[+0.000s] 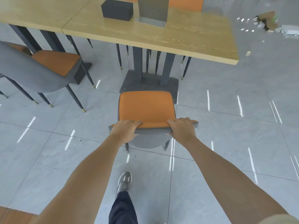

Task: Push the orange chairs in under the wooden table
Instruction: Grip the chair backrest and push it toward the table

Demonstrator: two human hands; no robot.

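Note:
An orange chair (146,107) with a grey back stands on the tiled floor, facing the wooden table (161,34), its seat front near the table's dark pedestal base (145,83). My left hand (124,130) grips the left end of the backrest's top edge, fingers curled over it. My right hand (182,128) grips the right end the same way. The seat lies outside the table's edge. A second orange chair (53,63) stands at the left, partly under the neighbouring table. Another orange chair back (186,3) shows beyond the table.
A dark grey box (117,9) and a taller grey block (152,11) sit on the tabletop. Debris and a broken patch of floor (267,21) lie at the far right. My foot in a grey shoe (124,181) is behind the chair.

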